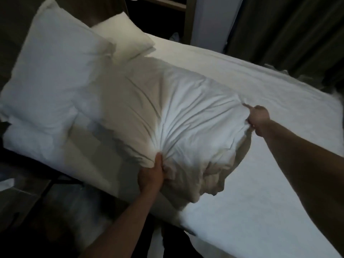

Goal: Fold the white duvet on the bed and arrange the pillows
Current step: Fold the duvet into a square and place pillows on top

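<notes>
A white pillow [186, 112] in a creased case lies in the middle of the bed, lifted a little off the sheet. My left hand [151, 175] grips a bunch of its fabric at the near edge. My right hand [257, 119] grips its right end. A large white pillow [54, 71] leans at the head of the bed on the left. Behind it a smaller cream pillow [124, 34] lies flat. Folded white bedding [28, 144] sits under the large pillow at the left edge; whether it is the duvet I cannot tell.
The white bed sheet [260, 192] spreads out to the right and front. Dark curtains [288, 30] hang behind the far side of the bed. A wooden shelf unit [167, 8] stands at the back. Dark floor [37, 211] lies at the lower left.
</notes>
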A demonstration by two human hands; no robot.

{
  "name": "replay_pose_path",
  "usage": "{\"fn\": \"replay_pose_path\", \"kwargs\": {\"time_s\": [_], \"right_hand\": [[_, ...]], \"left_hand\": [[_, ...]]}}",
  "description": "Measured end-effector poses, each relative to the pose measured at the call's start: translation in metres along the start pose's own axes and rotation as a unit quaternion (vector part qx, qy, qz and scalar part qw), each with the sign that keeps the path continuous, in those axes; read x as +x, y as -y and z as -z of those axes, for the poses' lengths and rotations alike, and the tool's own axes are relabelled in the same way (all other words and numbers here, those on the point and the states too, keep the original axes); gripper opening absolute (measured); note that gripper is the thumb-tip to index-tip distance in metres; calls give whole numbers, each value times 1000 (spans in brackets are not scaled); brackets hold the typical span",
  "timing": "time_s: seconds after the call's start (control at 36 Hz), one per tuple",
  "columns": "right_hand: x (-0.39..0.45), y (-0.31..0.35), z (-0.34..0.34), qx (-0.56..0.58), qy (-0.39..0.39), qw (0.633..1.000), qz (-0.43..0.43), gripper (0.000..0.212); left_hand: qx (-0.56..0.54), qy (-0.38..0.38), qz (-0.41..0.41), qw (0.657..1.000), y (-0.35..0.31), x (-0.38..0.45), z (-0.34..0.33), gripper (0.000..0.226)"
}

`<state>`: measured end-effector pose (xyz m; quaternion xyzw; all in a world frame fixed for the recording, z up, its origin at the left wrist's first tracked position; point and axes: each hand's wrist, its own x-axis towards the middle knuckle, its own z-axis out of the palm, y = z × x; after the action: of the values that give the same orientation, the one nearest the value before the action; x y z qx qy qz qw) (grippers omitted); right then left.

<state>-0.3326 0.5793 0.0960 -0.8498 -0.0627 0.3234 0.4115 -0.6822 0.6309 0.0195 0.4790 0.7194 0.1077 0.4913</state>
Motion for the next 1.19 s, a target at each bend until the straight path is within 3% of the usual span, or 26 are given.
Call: {"fn": "replay_pose_path", "kwargs": {"time_s": [0.03,0.08,0.14,0.19,0.28,0.36,0.53,0.75,0.89,1.08,1.19], "right_hand": [[-7,0,-7,-36,12,999,0,18],[-24,-1,-31,-93,47,994,11,40],[-46,-5,-59,-116,99,987,47,46],[-69,-19,-92,-165,152,972,72,53],[-95,-44,-138,-298,203,924,129,52],[-125,-52,-164,-415,221,868,161,55],[-146,-38,-185,-405,216,876,147,58],[-143,27,-274,-336,223,893,201,69],[-146,79,-362,-321,207,902,201,68],[-133,108,-461,-324,198,915,135,66],[-115,96,-490,-373,217,897,95,74]], "left_hand": [[50,72,6,996,16,8,2,84],[222,207,-15,953,38,21,14,65],[297,250,-20,921,43,28,35,59],[302,259,-33,917,30,28,53,51],[254,178,-74,948,1,43,84,34],[265,101,-139,949,-28,48,129,33],[261,27,-144,954,-43,88,220,12],[244,-6,-77,967,-49,229,313,28],[289,19,-25,957,-48,330,355,38],[237,24,33,971,-67,425,381,73],[182,52,98,977,-50,493,384,108]]}}
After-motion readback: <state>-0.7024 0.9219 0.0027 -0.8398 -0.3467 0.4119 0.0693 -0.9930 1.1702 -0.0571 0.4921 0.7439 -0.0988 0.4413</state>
